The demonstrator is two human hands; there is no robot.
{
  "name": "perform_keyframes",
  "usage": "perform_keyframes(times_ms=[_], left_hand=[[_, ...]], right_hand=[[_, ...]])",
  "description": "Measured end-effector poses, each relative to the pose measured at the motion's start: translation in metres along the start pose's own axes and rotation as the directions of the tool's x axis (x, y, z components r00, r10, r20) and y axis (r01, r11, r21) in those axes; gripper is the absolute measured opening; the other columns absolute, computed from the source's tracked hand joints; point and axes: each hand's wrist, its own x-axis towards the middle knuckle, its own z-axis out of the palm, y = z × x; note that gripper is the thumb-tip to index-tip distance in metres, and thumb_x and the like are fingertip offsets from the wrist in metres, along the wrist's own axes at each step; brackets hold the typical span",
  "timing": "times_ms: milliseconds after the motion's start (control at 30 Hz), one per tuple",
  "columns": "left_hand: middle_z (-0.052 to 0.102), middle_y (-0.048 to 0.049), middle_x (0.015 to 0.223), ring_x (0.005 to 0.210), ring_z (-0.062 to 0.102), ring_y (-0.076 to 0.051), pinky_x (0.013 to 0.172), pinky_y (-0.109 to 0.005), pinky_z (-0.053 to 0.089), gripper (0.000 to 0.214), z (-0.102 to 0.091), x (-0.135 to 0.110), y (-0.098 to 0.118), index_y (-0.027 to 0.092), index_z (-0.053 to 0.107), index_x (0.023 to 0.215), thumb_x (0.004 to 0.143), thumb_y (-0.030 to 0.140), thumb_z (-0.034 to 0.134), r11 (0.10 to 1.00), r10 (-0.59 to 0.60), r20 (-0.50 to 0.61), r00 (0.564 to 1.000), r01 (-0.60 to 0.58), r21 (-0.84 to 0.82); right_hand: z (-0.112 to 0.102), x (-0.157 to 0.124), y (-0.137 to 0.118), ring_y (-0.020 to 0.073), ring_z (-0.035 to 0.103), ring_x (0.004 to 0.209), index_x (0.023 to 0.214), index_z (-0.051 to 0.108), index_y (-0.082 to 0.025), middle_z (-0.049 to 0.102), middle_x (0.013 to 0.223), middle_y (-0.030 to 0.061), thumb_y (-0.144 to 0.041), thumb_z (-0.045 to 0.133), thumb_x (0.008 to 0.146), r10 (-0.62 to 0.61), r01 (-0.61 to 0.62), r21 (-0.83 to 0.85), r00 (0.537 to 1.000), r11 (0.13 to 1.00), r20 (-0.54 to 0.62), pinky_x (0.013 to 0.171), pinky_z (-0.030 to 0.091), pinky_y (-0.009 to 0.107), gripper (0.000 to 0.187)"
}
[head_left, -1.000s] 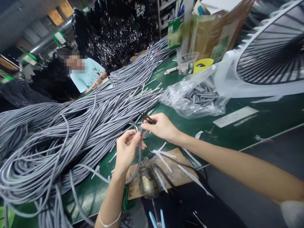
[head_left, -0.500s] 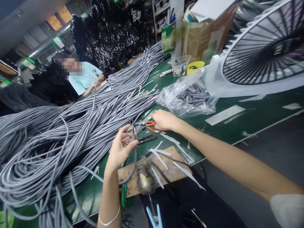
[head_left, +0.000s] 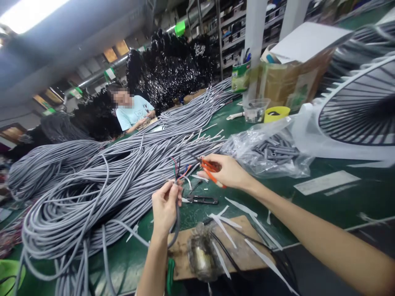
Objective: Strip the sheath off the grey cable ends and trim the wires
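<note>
My left hand (head_left: 165, 207) pinches the end of a grey cable (head_left: 177, 218), held upright so its thin coloured inner wires (head_left: 178, 169) fan out above my fingers. My right hand (head_left: 226, 170) is closed around orange-handled pliers (head_left: 209, 169), lifted just above the green table (head_left: 339, 197) with the jaws close to the coloured wires. Black snips (head_left: 202, 200) lie flat on the table between my two hands.
A big heap of grey cables (head_left: 92, 185) covers the table's left. A clear bag of grey sleeves (head_left: 268, 150), a yellow cup (head_left: 276, 113), a plastic cup (head_left: 255, 110), a cardboard box (head_left: 293, 78) and a white fan guard (head_left: 354, 111) stand right. A wooden block (head_left: 225, 246) sits at the near edge. Another person (head_left: 132, 111) sits far back.
My right hand put the black snips down on the table, picked up the orange-handled pliers and raised them toward the wires. My left hand kept hold of the cable end.
</note>
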Motion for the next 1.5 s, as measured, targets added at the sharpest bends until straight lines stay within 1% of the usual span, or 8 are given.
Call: perform_keyframes(times_ms=[167, 500, 633, 867, 967, 1133, 1367, 1500], left_hand=[[0.052, 0.0006, 0.057, 0.045, 0.042, -0.005, 0.042, -0.016, 0.034, 0.035, 0.0, -0.002, -0.001, 0.011, 0.063, 0.072, 0.078, 0.045, 0.059, 1.0, 0.006, 0.043, 0.999, -0.006, 0.013], [0.05, 0.0013, 0.054, 0.04, 0.038, -0.005, 0.038, -0.016, 0.032, 0.04, 0.002, -0.004, 0.001, 0.012, 0.064, 0.074, 0.075, 0.051, 0.06, 0.998, -0.039, 0.075, 0.996, 0.036, 0.043], [0.05, 0.0007, 0.054, 0.041, 0.036, -0.005, 0.036, -0.017, 0.03, 0.039, 0.004, -0.006, 0.002, 0.012, 0.064, 0.072, 0.075, 0.051, 0.061, 0.998, -0.054, 0.09, 0.995, 0.052, 0.028], [0.043, 0.0024, 0.049, 0.039, 0.029, -0.004, 0.035, -0.016, 0.023, 0.041, 0.006, -0.01, 0.007, 0.013, 0.061, 0.064, 0.072, 0.053, 0.062, 0.996, -0.092, 0.069, 0.993, 0.09, 0.029], [0.041, 0.0029, 0.049, 0.039, 0.027, -0.003, 0.035, -0.016, 0.02, 0.042, 0.005, -0.01, 0.008, 0.013, 0.059, 0.062, 0.07, 0.054, 0.064, 0.993, -0.116, 0.069, 0.991, 0.117, -0.007], [0.025, 0.0081, 0.045, 0.037, 0.018, -0.002, 0.032, -0.014, 0.018, 0.048, 0.001, -0.009, 0.01, 0.014, 0.05, 0.056, 0.064, 0.058, 0.067, 0.977, -0.173, 0.11, 0.979, 0.185, -0.106], [0.029, 0.0068, 0.044, 0.036, 0.024, -0.003, 0.032, -0.014, 0.023, 0.051, 0.001, -0.007, 0.006, 0.014, 0.053, 0.056, 0.064, 0.063, 0.064, 0.984, -0.168, 0.162, 0.972, 0.176, -0.037], [0.028, 0.0077, 0.044, 0.036, 0.021, -0.001, 0.031, -0.012, 0.018, 0.05, -0.001, -0.005, 0.006, 0.013, 0.054, 0.059, 0.061, 0.06, 0.069, 0.954, -0.234, 0.26, 0.937, 0.273, -0.123]], right_hand=[[0.008, -0.007, -0.012, 0.0081, 0.038, 0.051, 0.056, 0.052, -0.015, 0.044, 0.056, -0.0032, -0.049, 0.061, 0.07, -0.086, 0.085, 0.04, 0.996, 0.996, 0.007, 0.05, 0.032, 0.021, 0.038], [0.01, -0.009, -0.01, 0.0065, 0.033, 0.047, 0.053, 0.048, -0.016, 0.041, 0.051, -0.0048, -0.037, 0.06, 0.072, -0.222, 0.222, 0.02, 0.975, 0.975, 0.01, 0.047, 0.029, 0.02, 0.03], [0.012, -0.012, -0.004, 0.0074, 0.038, 0.048, 0.061, 0.053, -0.016, 0.05, 0.057, -0.002, -0.032, 0.058, 0.074, -0.333, 0.34, -0.083, 0.939, 0.937, 0.084, 0.048, 0.032, 0.019, 0.021], [0.014, -0.016, 0.003, 0.0135, 0.054, 0.061, 0.074, 0.055, -0.016, 0.061, 0.068, 0.0043, -0.025, 0.053, 0.079, -0.497, 0.511, -0.346, 0.857, 0.787, 0.136, 0.058, 0.039, 0.021, 0.011], [0.015, -0.017, 0.0, 0.014, 0.053, 0.061, 0.073, 0.054, -0.017, 0.06, 0.066, 0.0039, -0.025, 0.053, 0.078, -0.506, 0.521, -0.407, 0.849, 0.75, 0.152, 0.056, 0.037, 0.022, 0.01], [0.019, -0.022, -0.004, 0.0121, 0.048, 0.055, 0.067, 0.049, -0.018, 0.056, 0.064, 0.0019, -0.024, 0.052, 0.074, -0.485, 0.514, -0.386, 0.856, 0.766, 0.179, 0.052, 0.033, 0.021, 0.01], [0.021, -0.023, -0.002, 0.0115, 0.045, 0.053, 0.064, 0.046, -0.019, 0.052, 0.06, 0.0007, -0.022, 0.051, 0.074, -0.465, 0.505, -0.415, 0.862, 0.757, 0.202, 0.051, 0.029, 0.022, 0.011], [0.022, -0.023, -0.002, 0.0115, 0.045, 0.054, 0.064, 0.046, -0.019, 0.053, 0.06, 0.0009, -0.02, 0.05, 0.073, -0.52, 0.54, -0.416, 0.837, 0.732, 0.171, 0.051, 0.029, 0.022, 0.009]])
